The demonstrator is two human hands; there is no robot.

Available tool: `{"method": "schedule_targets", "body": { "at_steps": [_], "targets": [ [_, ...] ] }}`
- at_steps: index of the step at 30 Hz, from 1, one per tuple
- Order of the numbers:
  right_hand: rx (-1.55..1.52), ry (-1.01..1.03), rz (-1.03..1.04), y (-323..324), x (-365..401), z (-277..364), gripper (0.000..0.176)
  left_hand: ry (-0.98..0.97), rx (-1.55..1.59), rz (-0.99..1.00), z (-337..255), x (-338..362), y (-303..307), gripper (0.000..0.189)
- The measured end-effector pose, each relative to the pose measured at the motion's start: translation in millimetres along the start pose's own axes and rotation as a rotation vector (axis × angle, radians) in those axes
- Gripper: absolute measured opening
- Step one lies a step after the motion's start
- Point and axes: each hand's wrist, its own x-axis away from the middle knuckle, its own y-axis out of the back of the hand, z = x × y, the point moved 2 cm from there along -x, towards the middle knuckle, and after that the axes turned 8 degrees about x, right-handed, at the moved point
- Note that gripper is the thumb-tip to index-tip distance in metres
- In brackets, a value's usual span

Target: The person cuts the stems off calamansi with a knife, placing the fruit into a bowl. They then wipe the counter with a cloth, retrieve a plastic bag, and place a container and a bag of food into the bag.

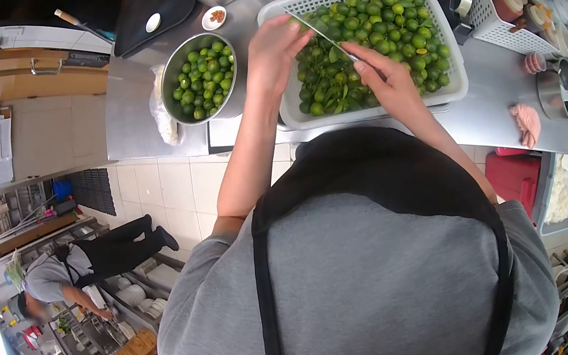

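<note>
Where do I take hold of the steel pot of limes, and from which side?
Best gripped with two hands on opposite sides, just under the rim of the steel pot: it is round and open-topped, and no handle shows. The right wall looks the cleaner hold, once the left forearm moves from beside it. On the left, keep above the plastic bag.

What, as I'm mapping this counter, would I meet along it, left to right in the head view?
Round steel pot of green limes, white perforated plastic basket, crumpled pink cloth, silver metal pot.
</note>
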Motion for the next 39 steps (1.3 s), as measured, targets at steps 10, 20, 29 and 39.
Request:
{"method": "schedule_targets", "body": {
  "at_steps": [10,20,29,39],
  "targets": [
    [0.077,-0.018,-0.072,5,-3,7,0.029,-0.013,-0.354,0.146,9,23,-31,0.024],
    [0.069,0.034,-0.037,3,7,9,0.028,-0.222,-0.266,-0.085,-12,-2,-10,0.021],
    [0.154,0.096,-0.113,2,-10,6,0.029,-0.169,-0.442,-0.016,7,14,-24,0.02],
    [0.035,0.007,-0.026,6,-2,-2,0.029,-0.419,-0.748,-0.383,-81,11,51,0.03]
  ]
}}
